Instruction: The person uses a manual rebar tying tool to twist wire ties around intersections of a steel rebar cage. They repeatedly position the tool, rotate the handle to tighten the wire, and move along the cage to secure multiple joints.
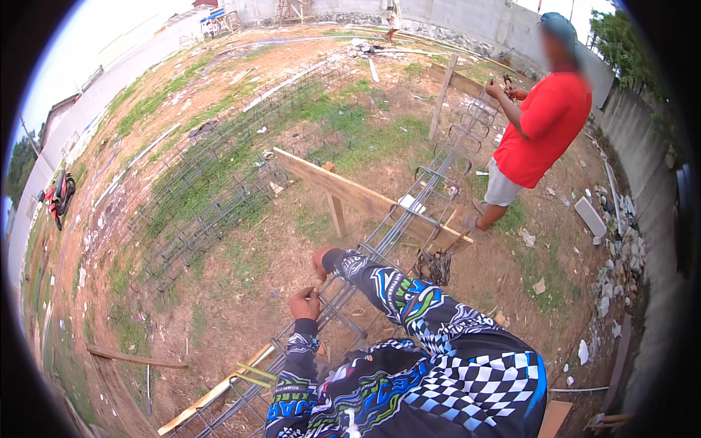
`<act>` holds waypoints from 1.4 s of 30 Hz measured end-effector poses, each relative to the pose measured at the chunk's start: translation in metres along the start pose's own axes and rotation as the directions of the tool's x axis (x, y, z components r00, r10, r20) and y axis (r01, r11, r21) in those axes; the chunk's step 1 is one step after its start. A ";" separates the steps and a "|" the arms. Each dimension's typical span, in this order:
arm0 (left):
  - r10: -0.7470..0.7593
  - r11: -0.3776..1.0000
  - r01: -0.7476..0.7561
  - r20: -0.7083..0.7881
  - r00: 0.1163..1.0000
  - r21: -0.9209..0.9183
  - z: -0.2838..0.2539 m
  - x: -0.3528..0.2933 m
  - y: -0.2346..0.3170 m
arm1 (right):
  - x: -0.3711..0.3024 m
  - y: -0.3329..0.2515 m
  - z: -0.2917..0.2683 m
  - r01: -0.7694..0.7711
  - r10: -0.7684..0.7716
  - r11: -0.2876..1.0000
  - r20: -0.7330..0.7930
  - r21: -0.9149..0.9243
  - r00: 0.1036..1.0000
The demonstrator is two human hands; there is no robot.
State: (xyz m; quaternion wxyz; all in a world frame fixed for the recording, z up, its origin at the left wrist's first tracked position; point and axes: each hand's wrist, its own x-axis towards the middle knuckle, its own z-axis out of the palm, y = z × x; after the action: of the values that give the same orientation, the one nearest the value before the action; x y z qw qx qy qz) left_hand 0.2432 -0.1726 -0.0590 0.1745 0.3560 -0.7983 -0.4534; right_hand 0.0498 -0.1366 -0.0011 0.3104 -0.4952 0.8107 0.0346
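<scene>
A long cage of steel reinforcing bars [340,296] runs diagonally from lower left to upper right past my body. Over its near side is my left hand [305,304], its fingers curled and thumb pressed to them; whatever is in the pinch is too small to make out. Just beyond, my right hand [320,263] bends down over the far side of the bars. Its fingers are mostly hidden behind the hand and the patterned sleeve [394,288]. Square wire stirrups [442,233] ring the bars at intervals.
A plank [350,191] on a post supports the cage crosswise. Dark wire bundles [434,267] lie beside it. Yellow strips [255,374] rest on the cage. A person in red [544,124] stands at its far end. More cages [212,197] lie on grass leftward; rubble [610,255] lies right.
</scene>
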 end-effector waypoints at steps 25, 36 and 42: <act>0.029 0.975 -0.017 0.049 0.998 -0.224 0.005 -0.005 0.002 | -0.128 -0.006 0.086 0.292 -0.048 0.919 -0.662 0.263 0.748; 0.005 0.995 -0.003 0.019 1.000 -0.097 0.000 -0.006 0.016 | -0.108 -0.016 0.076 0.157 -0.011 0.972 -0.633 0.175 0.774; -0.005 0.993 0.008 0.029 1.000 -0.121 0.009 0.007 -0.006 | -0.095 -0.013 0.108 0.098 -0.096 0.995 -0.636 -0.032 0.766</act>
State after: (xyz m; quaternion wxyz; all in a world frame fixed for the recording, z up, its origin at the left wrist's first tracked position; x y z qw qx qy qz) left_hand 0.2353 -0.1747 -0.0688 0.1830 0.3409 -0.7706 -0.5064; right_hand 0.1413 -0.0296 -0.0341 0.0200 -0.5184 0.8413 -0.1521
